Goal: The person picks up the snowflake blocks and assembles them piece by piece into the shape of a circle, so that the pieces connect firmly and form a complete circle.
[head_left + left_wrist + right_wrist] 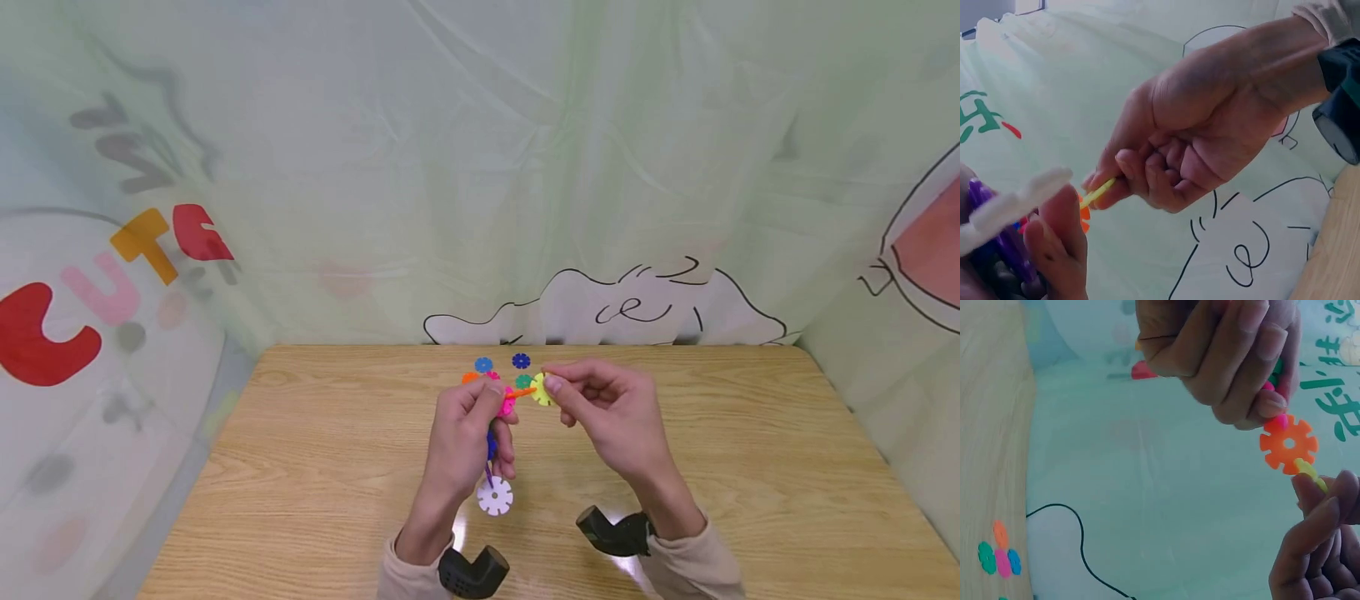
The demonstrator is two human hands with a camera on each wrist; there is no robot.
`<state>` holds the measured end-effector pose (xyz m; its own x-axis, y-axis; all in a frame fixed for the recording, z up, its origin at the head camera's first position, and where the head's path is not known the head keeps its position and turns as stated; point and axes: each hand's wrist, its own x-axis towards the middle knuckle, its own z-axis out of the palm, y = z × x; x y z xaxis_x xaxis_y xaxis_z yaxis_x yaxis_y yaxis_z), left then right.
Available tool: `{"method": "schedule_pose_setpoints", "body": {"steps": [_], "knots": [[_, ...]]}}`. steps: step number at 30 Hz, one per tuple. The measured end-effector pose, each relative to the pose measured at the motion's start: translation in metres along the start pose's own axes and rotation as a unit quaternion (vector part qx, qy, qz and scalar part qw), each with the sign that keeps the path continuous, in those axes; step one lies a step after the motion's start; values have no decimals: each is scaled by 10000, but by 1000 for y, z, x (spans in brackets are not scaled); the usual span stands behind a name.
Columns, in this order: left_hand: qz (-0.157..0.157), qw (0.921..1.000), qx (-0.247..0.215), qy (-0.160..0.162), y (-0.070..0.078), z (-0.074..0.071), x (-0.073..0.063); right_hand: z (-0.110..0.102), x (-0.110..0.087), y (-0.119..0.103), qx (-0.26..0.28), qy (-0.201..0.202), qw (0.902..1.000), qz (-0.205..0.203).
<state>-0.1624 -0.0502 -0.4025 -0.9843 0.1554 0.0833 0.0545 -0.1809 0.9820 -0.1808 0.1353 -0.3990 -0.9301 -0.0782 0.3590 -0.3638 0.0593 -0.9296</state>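
Note:
My left hand (463, 429) grips a chain of slotted plastic discs. From it hang a white disc (486, 502), a purple disc (488, 475) and a blue disc (491, 447); a pink disc (507, 407) shows by the thumb. An orange disc (1305, 434) joins the pink one and sticks out toward the right. My right hand (618, 417) pinches a yellow disc (538, 393) between thumb and index finger. In the right wrist view the yellow disc's edge meets the orange disc's rim; how deep the slots engage I cannot tell. The left fingers hide part of the chain.
On the wooden table (337, 450), behind the hands, lie several loose discs: a light blue disc (483, 365), a dark blue disc (521, 361), a green disc (523, 381) and an orange disc (470, 377). A printed cloth (487, 167) hangs along the table's back edge.

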Motion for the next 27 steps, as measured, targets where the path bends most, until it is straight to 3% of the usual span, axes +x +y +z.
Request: {"method": "schedule_pose_setpoints", "body": {"steps": [7, 10, 13, 20, 24, 27], "knots": [[55, 9990, 450, 56, 2, 1, -1, 2, 1, 4, 426, -140, 9990, 46], [-15, 9994, 338, -12, 0, -3, 1, 4, 1, 6, 414, -182, 9990, -47], [-260, 9993, 127, -217, -4, -11, 7, 7, 2, 9, 236, -259, 9993, -94], [-793, 9930, 200, -856, -15, -26, 20, 16, 9, 28, -110, -485, 9987, 85], [-864, 9946, -313, -478, -20, -30, 23, 21, 14, 46, -384, -418, 9982, 180], [-762, 9945, -709, -109, -23, -35, 25, 22, 20, 69, -867, -449, 9937, 547]]}}
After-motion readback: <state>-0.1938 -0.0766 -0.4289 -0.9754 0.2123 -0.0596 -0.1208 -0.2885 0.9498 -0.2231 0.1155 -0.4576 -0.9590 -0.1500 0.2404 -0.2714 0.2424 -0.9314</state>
